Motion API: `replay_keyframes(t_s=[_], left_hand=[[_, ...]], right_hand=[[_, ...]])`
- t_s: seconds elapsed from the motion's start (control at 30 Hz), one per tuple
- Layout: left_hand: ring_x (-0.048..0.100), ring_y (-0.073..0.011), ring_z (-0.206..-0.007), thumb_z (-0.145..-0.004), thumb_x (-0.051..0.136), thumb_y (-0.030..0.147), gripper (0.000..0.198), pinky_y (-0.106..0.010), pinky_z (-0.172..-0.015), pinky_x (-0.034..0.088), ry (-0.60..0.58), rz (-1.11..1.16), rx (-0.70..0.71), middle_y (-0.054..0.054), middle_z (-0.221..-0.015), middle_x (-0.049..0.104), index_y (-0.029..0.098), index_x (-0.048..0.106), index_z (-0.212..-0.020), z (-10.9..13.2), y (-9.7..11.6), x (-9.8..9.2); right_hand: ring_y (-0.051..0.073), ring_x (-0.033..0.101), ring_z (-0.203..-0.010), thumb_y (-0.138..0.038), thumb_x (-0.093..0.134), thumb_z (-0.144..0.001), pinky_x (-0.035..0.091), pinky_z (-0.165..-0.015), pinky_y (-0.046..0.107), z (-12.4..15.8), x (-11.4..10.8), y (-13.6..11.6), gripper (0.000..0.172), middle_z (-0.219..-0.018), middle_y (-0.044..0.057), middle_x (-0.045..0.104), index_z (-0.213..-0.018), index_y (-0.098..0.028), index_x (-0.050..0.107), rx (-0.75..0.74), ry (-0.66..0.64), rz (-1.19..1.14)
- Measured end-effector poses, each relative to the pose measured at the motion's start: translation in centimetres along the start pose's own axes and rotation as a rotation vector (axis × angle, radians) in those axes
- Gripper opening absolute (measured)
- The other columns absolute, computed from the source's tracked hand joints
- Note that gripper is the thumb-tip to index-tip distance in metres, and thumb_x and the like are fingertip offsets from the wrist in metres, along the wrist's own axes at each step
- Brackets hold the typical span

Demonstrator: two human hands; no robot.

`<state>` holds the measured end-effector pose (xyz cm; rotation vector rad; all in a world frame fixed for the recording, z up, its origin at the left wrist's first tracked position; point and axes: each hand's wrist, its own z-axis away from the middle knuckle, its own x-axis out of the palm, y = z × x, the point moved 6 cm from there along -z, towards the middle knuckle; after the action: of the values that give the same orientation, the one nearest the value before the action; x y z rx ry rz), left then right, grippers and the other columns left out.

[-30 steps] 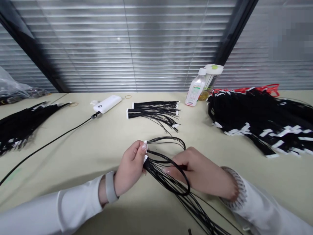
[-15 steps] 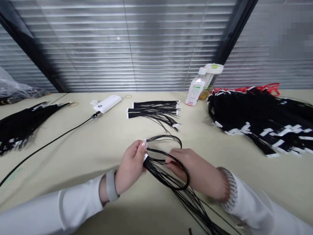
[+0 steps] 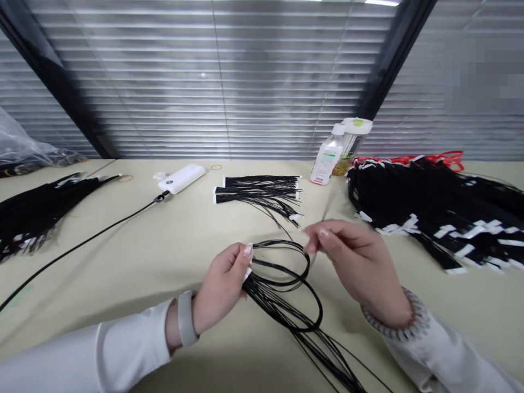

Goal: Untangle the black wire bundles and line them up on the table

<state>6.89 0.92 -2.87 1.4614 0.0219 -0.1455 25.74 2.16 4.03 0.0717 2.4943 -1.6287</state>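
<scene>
My left hand point(image 3: 223, 278) is closed on the white connector end of a black wire harness point(image 3: 282, 305). Its wires curve to the right in loops, and the long loose ones trail down past the lower edge of the view. To the right of the loops, my right hand point(image 3: 347, 251) has thumb and fingertips pinched together on a thin wire point(image 3: 325, 210), blurred by motion, whose end sticks up above the fingers. Beyond both hands lie several short black wire harnesses point(image 3: 257, 188) with white connectors.
At the right is a big pile of black harnesses point(image 3: 413, 196) with red wires point(image 3: 450, 158) behind. A bottle point(image 3: 327, 155) and a lidded cup point(image 3: 355, 136) stand near the blinds. Left are a white power bank point(image 3: 182, 178) with a black cable point(image 3: 98, 234) and more harnesses point(image 3: 49, 213).
My right hand has moved up and to the right, out of the wire loops, with a thin wire between its fingertips. My left hand keeps its hold on the connector end.
</scene>
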Motion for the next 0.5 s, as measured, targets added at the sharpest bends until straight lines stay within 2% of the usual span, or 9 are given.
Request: replay_keyframes(t_s=[0.07, 0.13, 0.17, 0.23, 0.3, 0.5], left_hand=[[0.038, -0.0063, -0.039, -0.084, 0.043, 0.055, 0.041, -0.018, -0.035, 0.034, -0.021, 0.001, 0.029, 0.007, -0.051, 0.038, 0.018, 0.042, -0.065, 0.1, 0.2, 0.1], [0.038, -0.0063, -0.041, -0.085, 0.044, 0.053, 0.041, -0.018, -0.037, 0.034, -0.023, 0.002, 0.059, 0.007, -0.052, 0.038, 0.018, 0.041, -0.065, 0.2, 0.4, 0.1], [0.038, -0.0063, -0.041, -0.085, 0.044, 0.053, 0.041, -0.017, -0.038, 0.033, -0.022, 0.006, 0.066, 0.006, -0.052, 0.038, 0.018, 0.041, -0.064, 0.2, 0.4, 0.1], [0.037, -0.0065, -0.042, -0.086, 0.043, 0.053, 0.04, -0.017, -0.037, 0.033, -0.019, 0.016, 0.057, 0.006, -0.053, 0.038, 0.018, 0.04, -0.065, 0.3, 0.3, 0.1], [0.037, -0.0067, -0.042, -0.086, 0.042, 0.053, 0.04, -0.017, -0.035, 0.033, -0.026, 0.025, 0.04, 0.006, -0.054, 0.038, 0.019, 0.04, -0.066, 0.3, 0.1, 0.2], [0.04, -0.007, -0.041, -0.086, 0.042, 0.053, 0.04, -0.018, -0.036, 0.035, -0.026, 0.026, 0.048, 0.006, -0.054, 0.039, 0.018, 0.04, -0.066, 0.4, 0.2, 0.1]], right_hand=[[0.009, 0.056, -0.047, -0.024, 0.052, -0.086, 0.051, -0.05, 0.023, 0.4, 1.5, 0.7, 0.017, -0.059, -0.004, 0.059, -0.102, -0.021, 0.059, 0.082, -0.149, -0.063], [0.009, 0.055, -0.046, -0.022, 0.05, -0.086, 0.049, -0.048, 0.022, 0.8, 2.4, 1.3, 0.028, -0.06, -0.005, 0.059, -0.114, -0.02, 0.051, 0.139, -0.249, -0.051], [0.009, 0.056, -0.049, -0.021, 0.049, -0.086, 0.049, -0.05, 0.022, 0.9, 2.7, 1.6, 0.028, -0.063, -0.004, 0.06, -0.113, -0.02, 0.052, 0.154, -0.268, -0.001], [0.009, 0.056, -0.054, -0.021, 0.049, -0.086, 0.047, -0.053, 0.021, 0.9, 2.7, 1.8, 0.015, -0.066, -0.002, 0.06, -0.096, -0.019, 0.06, 0.146, -0.269, 0.157], [0.009, 0.052, -0.054, -0.022, 0.049, -0.086, 0.044, -0.053, 0.02, 0.9, 2.9, 1.6, 0.016, -0.062, -0.002, 0.058, -0.077, -0.018, 0.062, 0.111, -0.291, 0.288], [0.009, 0.042, -0.049, -0.028, 0.051, -0.085, 0.036, -0.047, 0.02, 1.2, 3.3, 1.2, 0.02, -0.053, -0.004, 0.05, -0.068, -0.018, 0.058, 0.074, -0.354, 0.4]])
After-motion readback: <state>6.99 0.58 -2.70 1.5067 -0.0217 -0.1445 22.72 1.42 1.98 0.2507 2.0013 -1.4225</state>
